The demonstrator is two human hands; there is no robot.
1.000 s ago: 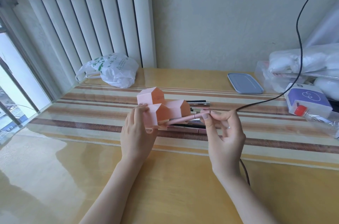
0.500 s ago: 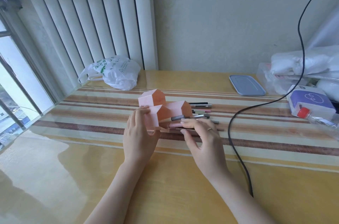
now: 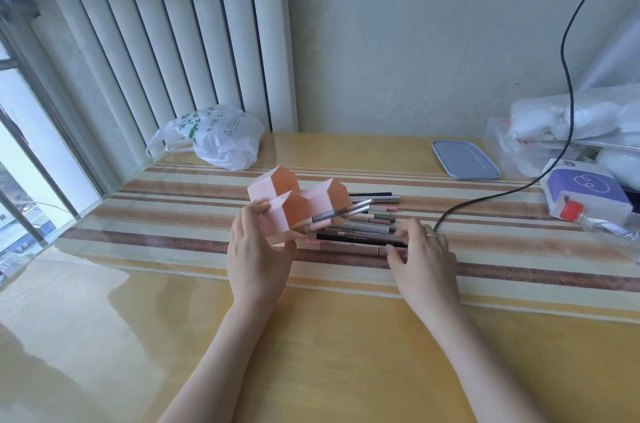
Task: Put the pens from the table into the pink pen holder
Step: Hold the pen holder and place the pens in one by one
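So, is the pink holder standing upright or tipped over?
Tipped. The holder leans with its openings facing right toward the pens, steadied by the left hand.

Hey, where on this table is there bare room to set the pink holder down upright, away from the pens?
Bare striped table lies left of the left hand, toward the window. The plain yellow stretch nearest you, around both forearms, is free too. It is crowded right of the pink holder: the pens, right hand and black cable.
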